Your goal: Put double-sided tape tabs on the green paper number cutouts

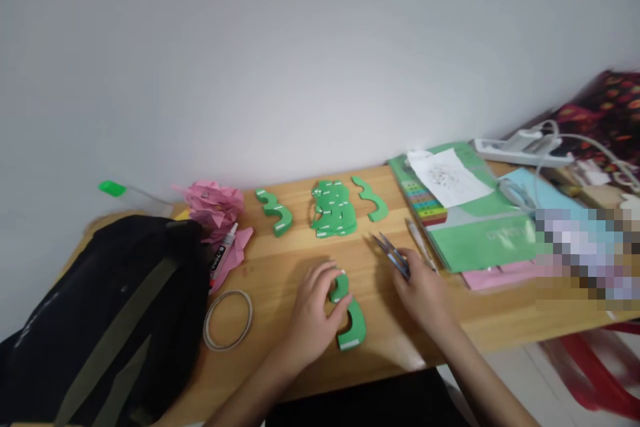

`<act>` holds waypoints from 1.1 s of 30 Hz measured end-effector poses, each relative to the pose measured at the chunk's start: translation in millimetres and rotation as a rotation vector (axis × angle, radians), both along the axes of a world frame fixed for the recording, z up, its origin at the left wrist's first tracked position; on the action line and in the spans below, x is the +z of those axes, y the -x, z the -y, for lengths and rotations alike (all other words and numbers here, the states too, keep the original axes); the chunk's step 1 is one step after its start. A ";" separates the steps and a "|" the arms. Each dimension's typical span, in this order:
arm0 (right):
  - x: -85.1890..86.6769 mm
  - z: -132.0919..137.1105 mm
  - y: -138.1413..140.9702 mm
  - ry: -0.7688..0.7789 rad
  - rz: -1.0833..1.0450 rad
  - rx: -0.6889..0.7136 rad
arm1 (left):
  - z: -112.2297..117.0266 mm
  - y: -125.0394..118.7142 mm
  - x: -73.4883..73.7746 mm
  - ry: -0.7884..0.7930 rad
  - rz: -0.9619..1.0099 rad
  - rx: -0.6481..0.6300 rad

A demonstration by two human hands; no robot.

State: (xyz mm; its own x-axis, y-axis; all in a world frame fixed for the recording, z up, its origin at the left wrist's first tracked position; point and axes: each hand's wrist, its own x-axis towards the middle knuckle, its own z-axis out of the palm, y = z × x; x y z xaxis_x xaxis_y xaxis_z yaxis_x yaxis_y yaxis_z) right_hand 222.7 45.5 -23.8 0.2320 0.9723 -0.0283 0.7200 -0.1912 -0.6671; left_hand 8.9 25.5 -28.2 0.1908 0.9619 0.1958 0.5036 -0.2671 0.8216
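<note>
My left hand (315,310) rests on the wooden table (280,267), its fingers closed on a curved green paper strip (353,320) with white ends. My right hand (423,290) lies just to the right, gripping metal tweezers (393,253) whose tips point up and left. Further back lie a stack of similar green curved pieces (334,208), one green piece (275,212) to its left and another green piece (371,199) to its right.
A black backpack (105,313) fills the left. Beside it lie a tape ring (229,320), a glue tube (223,255) and crumpled pink paper (215,203). Green folders with a sketch sheet (450,177), a pen (421,243) and a power strip (520,150) sit right.
</note>
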 end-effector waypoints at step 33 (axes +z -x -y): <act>64.1 -137.7 -25.3 0.186 -0.557 0.251 | -140.1 -45.0 56.6 -0.268 -0.485 -0.204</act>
State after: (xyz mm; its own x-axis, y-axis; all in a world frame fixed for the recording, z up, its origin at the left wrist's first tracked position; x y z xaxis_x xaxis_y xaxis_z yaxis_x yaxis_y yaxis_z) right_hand 248.1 183.3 40.3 -0.1005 0.9623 -0.2529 0.3127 -0.2107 -0.9262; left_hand 54.0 165.6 28.5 0.4948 0.8255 0.2715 0.7216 -0.5644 0.4010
